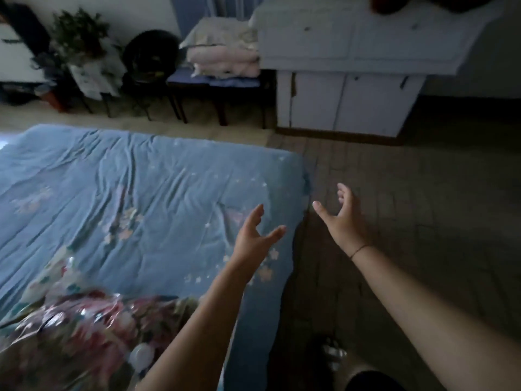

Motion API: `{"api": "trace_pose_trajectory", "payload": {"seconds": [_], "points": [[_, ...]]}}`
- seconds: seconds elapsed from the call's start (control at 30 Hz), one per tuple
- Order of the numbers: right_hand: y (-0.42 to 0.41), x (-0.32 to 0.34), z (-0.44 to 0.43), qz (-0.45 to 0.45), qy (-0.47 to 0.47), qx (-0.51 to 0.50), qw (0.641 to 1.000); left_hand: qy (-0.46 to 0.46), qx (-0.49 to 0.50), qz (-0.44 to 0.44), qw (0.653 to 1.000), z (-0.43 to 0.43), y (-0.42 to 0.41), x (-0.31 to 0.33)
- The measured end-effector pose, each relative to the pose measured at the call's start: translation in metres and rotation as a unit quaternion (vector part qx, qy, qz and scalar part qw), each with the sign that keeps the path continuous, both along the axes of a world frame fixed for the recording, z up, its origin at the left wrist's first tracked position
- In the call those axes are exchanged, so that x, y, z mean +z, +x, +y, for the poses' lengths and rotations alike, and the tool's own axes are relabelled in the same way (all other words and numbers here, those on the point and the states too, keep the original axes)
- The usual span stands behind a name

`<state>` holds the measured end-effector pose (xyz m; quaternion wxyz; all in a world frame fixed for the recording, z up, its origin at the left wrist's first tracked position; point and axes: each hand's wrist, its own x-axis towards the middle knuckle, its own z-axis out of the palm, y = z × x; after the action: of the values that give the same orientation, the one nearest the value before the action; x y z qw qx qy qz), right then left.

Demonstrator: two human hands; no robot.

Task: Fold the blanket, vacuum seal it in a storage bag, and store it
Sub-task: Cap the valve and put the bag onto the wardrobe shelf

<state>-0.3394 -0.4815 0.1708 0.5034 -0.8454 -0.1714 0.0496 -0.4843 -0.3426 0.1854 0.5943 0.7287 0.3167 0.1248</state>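
Observation:
A clear plastic storage bag with a floral pink blanket inside lies at the lower left on a blue flowered quilt. A round white valve sits on the bag near my left forearm. My left hand hovers over the quilt's right part, fingers spread and relaxed, holding nothing. My right hand hangs in the air above the dark floor just beyond the quilt's right edge, also spread and empty. Neither hand touches the bag or the quilt.
A white cabinet with closed doors stands ahead at the right. Left of it a blue bench carries folded pink bedding. Further left are a dark round object and a potted plant. Dark wooden floor lies on the right.

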Motion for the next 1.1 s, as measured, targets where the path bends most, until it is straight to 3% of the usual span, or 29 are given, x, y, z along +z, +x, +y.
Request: {"api": "trace_pose_trajectory", "payload": {"seconds": [0.3, 0.5, 0.8, 1.1], "points": [[0.139, 0.023, -0.168, -0.010, 0.042, -0.174, 0.984, 0.059, -0.214, -0.018, 0.975, -0.129, 0.206, 0.030], [0.244, 0.048, -0.304, -0.027, 0.050, -0.271, 0.961, 0.079, -0.302, -0.032, 0.949, -0.252, 0.358, 0.046], [0.358, 0.097, -0.504, -0.078, 0.032, -0.436, 0.896, 0.053, -0.447, -0.065, 0.891, -0.449, 0.524, 0.082], [0.521, 0.146, -0.647, -0.152, 0.045, -0.511, 0.845, 0.026, -0.539, -0.120, 0.833, -0.605, 0.731, 0.116]]}}
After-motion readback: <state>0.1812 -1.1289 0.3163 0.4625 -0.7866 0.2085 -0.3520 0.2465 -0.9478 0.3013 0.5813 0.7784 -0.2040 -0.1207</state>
